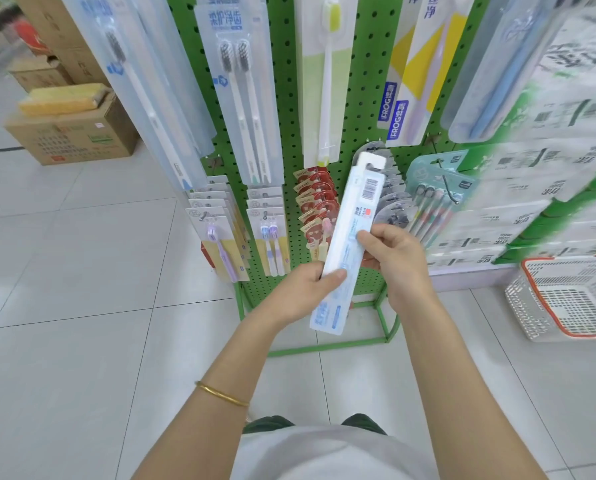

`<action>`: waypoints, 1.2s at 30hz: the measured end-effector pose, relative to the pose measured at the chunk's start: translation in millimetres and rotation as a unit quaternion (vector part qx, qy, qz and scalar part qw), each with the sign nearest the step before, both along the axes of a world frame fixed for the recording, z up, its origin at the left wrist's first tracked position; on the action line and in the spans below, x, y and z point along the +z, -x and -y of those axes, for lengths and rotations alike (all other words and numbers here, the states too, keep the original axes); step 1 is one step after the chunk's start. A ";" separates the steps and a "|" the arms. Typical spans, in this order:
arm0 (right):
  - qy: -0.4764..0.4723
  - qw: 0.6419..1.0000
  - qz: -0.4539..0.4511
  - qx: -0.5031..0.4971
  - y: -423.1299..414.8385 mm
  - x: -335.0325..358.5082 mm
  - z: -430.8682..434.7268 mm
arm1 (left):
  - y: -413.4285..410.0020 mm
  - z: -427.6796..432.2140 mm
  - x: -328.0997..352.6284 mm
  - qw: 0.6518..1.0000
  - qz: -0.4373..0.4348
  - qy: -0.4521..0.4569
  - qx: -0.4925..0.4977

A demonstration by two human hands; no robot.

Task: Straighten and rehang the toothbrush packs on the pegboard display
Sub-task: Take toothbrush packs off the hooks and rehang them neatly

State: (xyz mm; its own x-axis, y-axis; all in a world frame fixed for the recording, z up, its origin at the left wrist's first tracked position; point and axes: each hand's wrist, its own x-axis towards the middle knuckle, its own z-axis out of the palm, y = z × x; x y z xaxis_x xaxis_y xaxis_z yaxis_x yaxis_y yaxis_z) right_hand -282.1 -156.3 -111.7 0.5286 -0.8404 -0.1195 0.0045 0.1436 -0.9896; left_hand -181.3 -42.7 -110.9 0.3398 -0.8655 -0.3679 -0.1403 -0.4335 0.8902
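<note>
A long white and pale-blue toothbrush pack (350, 233) is held tilted in front of the green pegboard (289, 109), back side with its barcode facing me. My left hand (307, 289) grips its lower part, thumb on top. My right hand (393, 258) pinches its right edge near the middle. The pack's hang tab lies near a peg with grey packs (390, 199). Other toothbrush packs hang above and beside, among them a two-brush pack (241, 88) and a green-bristled one (327, 81).
Low rows of small packs (216, 230) and red packs (313, 202) hang on the board's lower pegs. A white and red shopping basket (566, 299) sits on the floor at the right. Cardboard boxes (74, 129) stand at the left. The board's green frame (376, 341) rests on the tiles.
</note>
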 end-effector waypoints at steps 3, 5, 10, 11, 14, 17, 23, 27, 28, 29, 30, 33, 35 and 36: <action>0.012 0.999 0.001 0.051 -1.0 1.9 -3.5 | -3.3 5.7 10.9 0.997 0.045 0.042 0.047; 0.025 0.996 0.006 0.082 -0.6 5.4 -5.6 | -8.7 10.8 23.0 0.992 0.047 0.081 0.080; 0.048 0.988 0.024 0.147 0.7 12.4 -8.2 | -24.0 19.1 49.3 0.962 0.048 0.197 0.184; 0.050 0.986 0.022 0.156 0.8 11.9 -8.1 | -25.3 19.2 54.5 0.954 0.050 0.216 0.200; 0.056 0.982 0.015 0.182 0.9 10.8 -8.0 | -28.0 17.0 64.5 0.938 0.046 0.260 0.225; 0.049 0.978 0.016 0.201 1.2 12.2 -8.8 | -29.3 12.1 69.9 0.936 -0.002 0.268 0.230; -0.010 0.936 0.047 0.349 -14.4 21.6 -8.1 | -42.7 -6.8 85.6 0.924 -0.091 0.305 0.213; -0.003 0.900 0.051 0.433 -39.0 43.9 -19.1 | -55.5 -25.1 104.5 0.909 -0.122 0.343 0.205; 0.013 0.898 0.044 0.437 -46.0 50.9 -23.0 | -58.9 -29.9 110.0 0.906 -0.118 0.349 0.206; 0.034 0.899 0.041 0.435 -53.4 57.8 -27.3 | -62.5 -34.8 116.3 0.904 -0.109 0.357 0.210; 0.059 0.904 0.039 0.421 -61.2 64.2 -31.5 | -66.7 -39.4 122.5 0.900 -0.097 0.366 0.218; 0.149 0.929 0.018 0.339 -84.1 85.1 -47.8 | -80.0 -52.0 139.5 0.883 -0.048 0.387 0.261; 0.208 0.944 -0.011 0.255 -97.3 103.8 -61.8 | -85.9 -59.0 150.5 0.869 -0.019 0.404 0.285; 0.235 0.949 -0.026 0.210 -103.2 113.0 -69.2 | -88.1 -62.3 155.7 0.864 -0.005 0.411 0.292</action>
